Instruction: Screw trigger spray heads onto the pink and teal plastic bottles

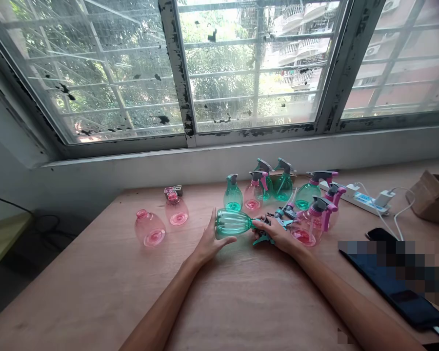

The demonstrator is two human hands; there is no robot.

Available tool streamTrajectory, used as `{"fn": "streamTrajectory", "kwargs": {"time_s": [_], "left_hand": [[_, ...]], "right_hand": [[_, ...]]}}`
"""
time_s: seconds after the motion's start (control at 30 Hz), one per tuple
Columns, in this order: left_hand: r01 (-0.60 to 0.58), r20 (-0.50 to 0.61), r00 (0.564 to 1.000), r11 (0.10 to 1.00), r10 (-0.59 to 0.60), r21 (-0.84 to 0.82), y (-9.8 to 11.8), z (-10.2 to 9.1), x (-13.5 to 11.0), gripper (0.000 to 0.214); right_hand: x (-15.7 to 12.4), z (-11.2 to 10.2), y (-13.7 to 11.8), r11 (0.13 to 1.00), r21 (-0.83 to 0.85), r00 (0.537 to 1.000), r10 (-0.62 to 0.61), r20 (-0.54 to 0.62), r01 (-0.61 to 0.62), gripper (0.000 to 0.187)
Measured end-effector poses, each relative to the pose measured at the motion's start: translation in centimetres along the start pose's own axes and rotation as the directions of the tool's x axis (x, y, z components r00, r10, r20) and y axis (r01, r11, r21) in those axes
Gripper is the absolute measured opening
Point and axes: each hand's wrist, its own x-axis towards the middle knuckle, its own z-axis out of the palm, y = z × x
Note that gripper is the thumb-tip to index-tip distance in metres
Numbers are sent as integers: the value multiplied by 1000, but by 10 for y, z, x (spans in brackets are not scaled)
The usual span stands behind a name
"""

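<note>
A green spray bottle (234,222) lies sideways in the air or on the table between my hands; I cannot tell which. Its base rests in my left hand (209,240), with the fingers behind it and the thumb stretched out below. At the bottle's neck, my right hand (272,230) is closed around the spray head (264,238), whose teal trigger points down and is partly hidden by the fingers. Loose spray heads (286,211) with tubes lie just beyond the right hand. Close to the right wrist stands a pink spray bottle (307,225) with its head on.
Two headless pink bottles (149,229) stand at left, small boxes (173,190) behind one. Several bottles with heads, including a green one (233,194), line the back. At right are a power strip (366,199), a phone (381,235), a tablet (395,287) and a cardboard box (429,197).
</note>
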Motion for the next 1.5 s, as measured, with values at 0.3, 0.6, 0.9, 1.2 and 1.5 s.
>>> {"fn": "streamTrajectory", "kwargs": {"time_s": [0.3,0.6,0.9,1.2,1.5], "left_hand": [[6,-33,999,999,-5,33,1,-1,-1,112],[8,28,1000,999,-6,-49,4,-2,1,83],[58,18,998,998,-57,-28,15,-3,-2,86],[76,5,997,997,-76,-14,11,-4,-3,106],[51,34,998,999,-52,20,5,-5,1,88]], "right_hand": [[0,1,0,1000,-11,1000,3,-22,-3,33],[-1,0,0,1000,-9,1000,11,-29,-11,34],[1,1,3,1000,15,999,13,-32,-13,37],[1,4,-1,999,32,999,-2,-36,4,34],[6,0,4,998,63,999,11,-37,-9,35]]}}
